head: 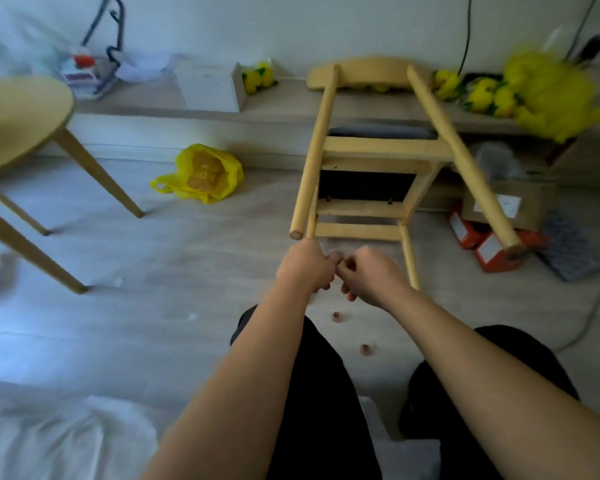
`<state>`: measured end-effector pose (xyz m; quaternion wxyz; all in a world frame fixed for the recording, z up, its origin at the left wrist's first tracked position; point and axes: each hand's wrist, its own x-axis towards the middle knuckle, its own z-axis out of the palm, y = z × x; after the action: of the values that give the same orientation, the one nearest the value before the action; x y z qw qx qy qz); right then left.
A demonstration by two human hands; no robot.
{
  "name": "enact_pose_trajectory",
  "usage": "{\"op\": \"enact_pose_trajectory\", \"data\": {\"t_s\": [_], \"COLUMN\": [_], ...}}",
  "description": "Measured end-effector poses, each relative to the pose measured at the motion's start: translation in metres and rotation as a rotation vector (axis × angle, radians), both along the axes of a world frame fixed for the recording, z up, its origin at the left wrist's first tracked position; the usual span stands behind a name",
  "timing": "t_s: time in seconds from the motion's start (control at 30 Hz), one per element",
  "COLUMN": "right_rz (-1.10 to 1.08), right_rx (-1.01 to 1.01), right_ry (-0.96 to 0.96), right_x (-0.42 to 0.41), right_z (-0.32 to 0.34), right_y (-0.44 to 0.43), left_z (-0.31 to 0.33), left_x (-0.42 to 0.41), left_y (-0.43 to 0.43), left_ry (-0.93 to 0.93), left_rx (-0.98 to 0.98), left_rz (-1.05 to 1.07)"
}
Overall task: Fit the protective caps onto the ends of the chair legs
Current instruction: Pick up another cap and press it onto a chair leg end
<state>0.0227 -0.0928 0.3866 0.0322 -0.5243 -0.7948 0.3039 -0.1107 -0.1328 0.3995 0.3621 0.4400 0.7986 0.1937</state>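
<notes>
One cap [335, 256] is pinched by curled left hand [305, 268] and right hand [371, 275] at a chair leg [311, 223]; two loose caps [337, 317] [366, 348] are scattered nearby.

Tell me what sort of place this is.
Probably a room in a home, during furniture assembly: a wooden chair tipped over on the wood-look floor, a round table at left, and a cardboard box nearby.

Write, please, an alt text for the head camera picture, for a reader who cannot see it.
A person's left hand and right hand pinch a small pinkish cap at one leg end of a wooden chair tipped over, legs toward the camera. Two spare caps lie on the floor nearer the person.
</notes>
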Motion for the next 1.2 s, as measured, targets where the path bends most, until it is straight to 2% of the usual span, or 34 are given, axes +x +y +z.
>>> {"op": "enact_pose_trajectory", "data": {"t_s": [0.07, 0.13, 0.3, 0.43, 0.6, 0.73, 0.9, 1.0, 1.2], "right_rz": [0.061, 0.068, -0.037, -0.037, 0.061, 0.092, 0.157, 0.142, 0.130], "right_rx": [0.059, 0.117, -0.006, 0.099, 0.174, 0.180, 0.129, 0.126, 0.136], "right_ry": [-0.120, -0.161, 0.019, 0.095, 0.044, 0.000, -0.111, -0.112, -0.175], "right_x": [-0.002, -0.007, -0.024, -0.062, -0.092, -0.100, -0.103, -0.102, -0.097], "right_z": [0.015, 0.022, 0.008, 0.004, -0.008, -0.017, -0.018, -0.018, -0.019], "right_y": [0.010, 0.019, 0.027, 0.035, 0.046, 0.048, 0.042, 0.038, 0.037], "left_z": [0.004, 0.006, -0.005, -0.014, -0.023, -0.028, -0.033, -0.033, -0.033], "left_x": [0.002, 0.002, -0.013, -0.044, -0.076, -0.084, -0.080, -0.077, -0.075], "left_y": [0.004, 0.011, 0.020, 0.024, 0.024, 0.023, 0.021, 0.023, 0.020], "left_ry": [-0.055, -0.083, -0.042, -0.144, -0.182, -0.191, -0.169, -0.142, -0.163], "left_rx": [0.009, 0.032, 0.101, 0.176, 0.189, 0.152, 0.001, -0.050, -0.062], "left_rz": [-0.005, 0.017, 0.130, 0.271, 0.320, 0.307, 0.294, 0.286, 0.242]}}
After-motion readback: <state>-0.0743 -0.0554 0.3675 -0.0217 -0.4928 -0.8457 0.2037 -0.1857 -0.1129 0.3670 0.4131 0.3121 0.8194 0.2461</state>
